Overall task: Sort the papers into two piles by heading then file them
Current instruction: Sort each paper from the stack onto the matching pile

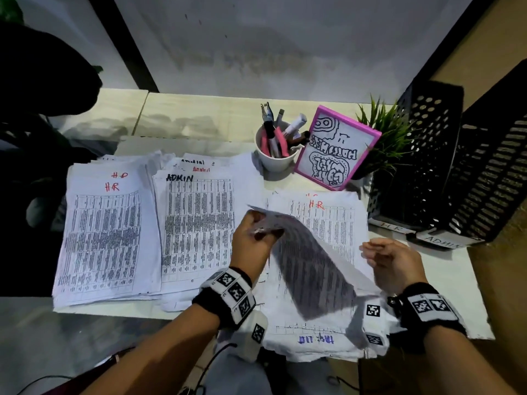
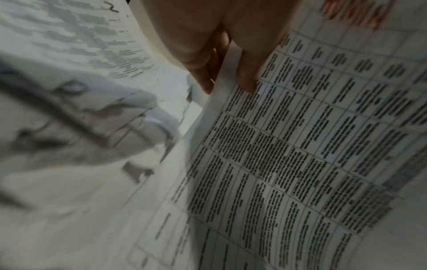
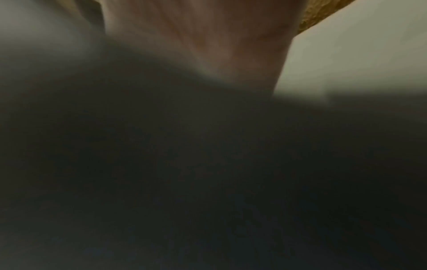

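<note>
**Sheet lifted over the unsorted stack**

Left hand (image 1: 254,238) pinches the top edge of a loose printed sheet (image 1: 310,269), thumb and fingers (image 2: 248,73) closed on it; the sheet hangs curved above the unsorted stack (image 1: 328,342) at 6 o'clock on the table (image 1: 199,109). Right hand (image 1: 395,263) hovers at 3 o'clock of the sheet, fingers loosely bent, holding nothing. HR pile (image 1: 105,240) lies at 9 o'clock, ADMIN pile (image 1: 196,223) just beside it. Two black file racks (image 1: 456,166), labelled HR and ADMIN, stand at 3 o'clock. A white cup (image 1: 275,161) of pens sits at 12 o'clock.
</note>
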### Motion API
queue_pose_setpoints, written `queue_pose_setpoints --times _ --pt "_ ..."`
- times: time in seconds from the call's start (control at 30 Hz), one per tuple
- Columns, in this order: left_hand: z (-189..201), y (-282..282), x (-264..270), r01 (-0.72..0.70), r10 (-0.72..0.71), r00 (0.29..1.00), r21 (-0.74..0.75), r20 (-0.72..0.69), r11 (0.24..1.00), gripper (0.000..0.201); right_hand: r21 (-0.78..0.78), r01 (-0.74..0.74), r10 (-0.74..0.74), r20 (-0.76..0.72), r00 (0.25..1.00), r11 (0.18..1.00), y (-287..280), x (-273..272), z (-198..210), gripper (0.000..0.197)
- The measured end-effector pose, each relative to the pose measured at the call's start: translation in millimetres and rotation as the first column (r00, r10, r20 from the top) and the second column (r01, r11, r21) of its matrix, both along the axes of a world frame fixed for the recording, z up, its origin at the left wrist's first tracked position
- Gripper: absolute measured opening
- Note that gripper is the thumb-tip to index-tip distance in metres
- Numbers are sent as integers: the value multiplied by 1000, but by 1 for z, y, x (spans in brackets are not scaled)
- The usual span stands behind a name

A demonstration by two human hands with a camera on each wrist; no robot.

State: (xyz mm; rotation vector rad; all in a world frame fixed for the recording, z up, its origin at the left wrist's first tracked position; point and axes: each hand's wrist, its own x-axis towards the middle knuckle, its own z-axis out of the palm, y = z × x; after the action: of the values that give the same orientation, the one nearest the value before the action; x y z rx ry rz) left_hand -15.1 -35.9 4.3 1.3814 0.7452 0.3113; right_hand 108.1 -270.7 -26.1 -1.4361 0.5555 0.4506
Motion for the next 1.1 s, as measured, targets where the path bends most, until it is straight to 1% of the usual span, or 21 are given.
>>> queue_pose_setpoints --times 0.03,0.07,0.1,0.17,0.23,0.27,0.33,0.43,0.5,0.63,0.7,0.8,0.83,0.87,0.9,0.93,0.97,1.0,1.03,1.07,1.1 --pt "9 4 2 -27 28 999 -23 38 999 32 -75 14 -13 3 1000 997 -2 4 -4 23" --pt "16 12 5 -66 71 995 -63 72 996 37 -172 -8 12 25 1000 985 -2 7 -8 20" --pt "23 22 7 -95 103 991 -90 82 991 39 -298 -50 68 53 996 953 -4 11 -12 19" --pt "30 55 9 -171 178 982 -96 69 980 44 -490 -123 185 79 980 863 -1 13 -17 24" --pt "31 96 6 -241 243 970 -66 14 968 50 -576 -133 219 82 972 807 8 10 -16 30" --pt "32 114 4 -271 271 962 -30 -13 962 52 -585 -122 205 77 976 802 14 7 -13 32" --pt "29 146 -3 -277 280 957 49 -76 960 51 -598 -89 162 69 984 796 26 4 -11 31" --pt "18 178 -16 -229 264 939 173 -219 958 49 -685 -55 152 82 985 727 33 3 -13 24" --pt "6 192 -25 -208 280 910 247 -307 947 49 -710 -42 156 96 983 703 36 4 -16 24" --pt "-9 199 -30 -24 206 875 387 -438 922 46 -744 -41 160 89 983 667 33 14 -27 20" --pt "-12 198 -28 20 205 870 447 -449 894 43 -768 -86 213 66 975 635 27 22 -34 17" --pt "-16 190 -25 -1 235 880 492 -414 870 42 -807 -128 310 71 948 577 20 28 -40 15" --pt "-20 189 -24 -15 247 883 503 -400 864 48 -819 -127 346 91 934 559 17 27 -38 13" --pt "-23 188 -24 -16 255 887 528 -384 849 58 -831 -122 384 115 916 542 16 25 -38 11" --pt "-25 186 -21 10 251 891 569 -378 822 68 -838 -103 411 153 899 536 13 23 -34 9" --pt "-27 182 -19 52 247 891 626 -381 778 76 -839 -74 436 203 877 539 12 19 -31 11" --pt "-25 174 -15 96 238 891 674 -386 733 79 -832 -38 449 260 855 554 11 16 -27 13" --pt "-22 163 -10 124 217 902 704 -374 699 79 -811 5 446 328 833 586 9 13 -25 16" --pt "-20 150 -6 135 167 928 717 -334 684 76 -764 30 412 380 828 644 9 11 -21 18" --pt "-18 135 0 134 95 955 693 -282 709 73 -695 37 363 419 832 718 10 9 -17 20" --pt "-16 118 4 138 13 973 624 -232 769 71 -589 34 276 428 861 808 11 7 -12 21"
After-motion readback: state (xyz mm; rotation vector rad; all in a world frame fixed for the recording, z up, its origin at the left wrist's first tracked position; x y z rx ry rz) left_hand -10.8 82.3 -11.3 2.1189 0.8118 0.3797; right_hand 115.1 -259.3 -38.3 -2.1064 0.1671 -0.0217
